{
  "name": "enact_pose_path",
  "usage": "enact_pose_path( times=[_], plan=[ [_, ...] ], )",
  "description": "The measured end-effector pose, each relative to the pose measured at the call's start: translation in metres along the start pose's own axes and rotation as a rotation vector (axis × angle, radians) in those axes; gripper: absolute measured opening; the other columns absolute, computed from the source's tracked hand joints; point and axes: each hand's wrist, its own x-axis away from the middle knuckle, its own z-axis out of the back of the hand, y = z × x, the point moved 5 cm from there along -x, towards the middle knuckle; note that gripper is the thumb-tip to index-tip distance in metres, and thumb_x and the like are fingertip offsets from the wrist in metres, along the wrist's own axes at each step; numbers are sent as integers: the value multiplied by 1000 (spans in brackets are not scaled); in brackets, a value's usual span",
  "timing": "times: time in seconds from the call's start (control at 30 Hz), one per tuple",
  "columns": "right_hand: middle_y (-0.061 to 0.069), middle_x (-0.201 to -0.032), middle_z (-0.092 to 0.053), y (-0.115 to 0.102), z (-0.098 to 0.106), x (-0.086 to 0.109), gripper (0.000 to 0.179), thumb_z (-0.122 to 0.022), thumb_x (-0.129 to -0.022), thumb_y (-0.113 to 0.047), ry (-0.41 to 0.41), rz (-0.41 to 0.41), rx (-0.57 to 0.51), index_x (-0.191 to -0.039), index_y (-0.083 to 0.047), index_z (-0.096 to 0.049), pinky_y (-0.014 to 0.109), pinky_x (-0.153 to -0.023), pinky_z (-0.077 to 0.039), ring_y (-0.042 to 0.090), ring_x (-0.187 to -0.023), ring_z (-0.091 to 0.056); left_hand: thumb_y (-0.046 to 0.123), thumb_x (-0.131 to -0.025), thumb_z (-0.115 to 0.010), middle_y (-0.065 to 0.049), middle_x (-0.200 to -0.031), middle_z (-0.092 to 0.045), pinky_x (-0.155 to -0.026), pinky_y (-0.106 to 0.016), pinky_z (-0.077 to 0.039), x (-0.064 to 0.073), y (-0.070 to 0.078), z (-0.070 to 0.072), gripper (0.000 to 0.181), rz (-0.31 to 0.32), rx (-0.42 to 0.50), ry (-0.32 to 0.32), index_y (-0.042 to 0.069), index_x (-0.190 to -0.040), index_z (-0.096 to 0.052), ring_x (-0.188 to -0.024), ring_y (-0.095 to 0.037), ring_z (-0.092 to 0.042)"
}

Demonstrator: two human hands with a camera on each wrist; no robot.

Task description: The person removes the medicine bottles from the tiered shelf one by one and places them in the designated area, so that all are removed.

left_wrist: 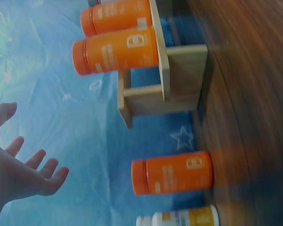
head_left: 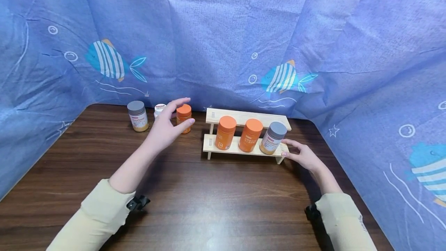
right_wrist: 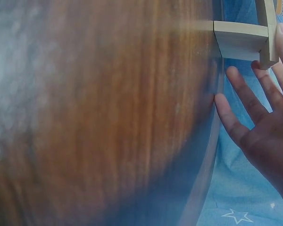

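My left hand (head_left: pixel 163 130) hangs over the table with thumb and fingers apart, nothing between them. Just beyond it stand an orange bottle (head_left: pixel 184 121) and a white bottle (head_left: pixel 159 108), partly hidden by the hand. At the right end of a two-tier wooden rack (head_left: pixel 244 116), my right hand (head_left: pixel 306 157) has its fingertips right at the lower board. Closest to those fingers is a grey-lidded jar (head_left: pixel 273 139) on that board. Two orange bottles, one on the left (head_left: pixel 225 134) and one in the middle (head_left: pixel 250 136), share the board. In the right wrist view the fingers are spread.
Another grey-lidded jar (head_left: pixel 138 117) stands at the back left of the dark wooden table (head_left: pixel 209 196). Blue fish-patterned cloth (head_left: pixel 209 42) hangs behind the table and along its sides. The rack's upper board (head_left: pixel 271 118) sits behind the row of containers.
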Motion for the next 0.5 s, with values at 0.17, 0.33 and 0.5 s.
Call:
enact_pose_path(
  times=[0.17,0.33,0.5],
  plan=[
    [17,-134,-53,1,1,0,55,-70,-86,-29,10,-15,24,-134,-9,-52,37,-89,-44,25,-107,-57,24,-86,-70,-1,-142,-45,-108,-43,-33,-2,4,-19,56,-8,36,-30,18,-136,-48,-131,-23,-39],
    [19,-136,-51,2,1,-1,54,-70,-86,-28,10,0,7,-134,-8,-52,47,-94,-42,32,-113,-53,27,-86,-69,3,-142,-45,-109,-45,-31,-3,3,-35,55,-1,51,-61,21,-137,-48,-134,-18,-36],
    [19,-135,-51,2,1,-1,55,-70,-86,-28,1,-1,6,-134,-8,-51,47,-93,-42,33,-111,-55,26,-87,-69,2,-141,-47,-104,-46,-36,-6,1,-51,54,-26,57,-70,19,-136,-48,-132,-18,-38]
  ],
)
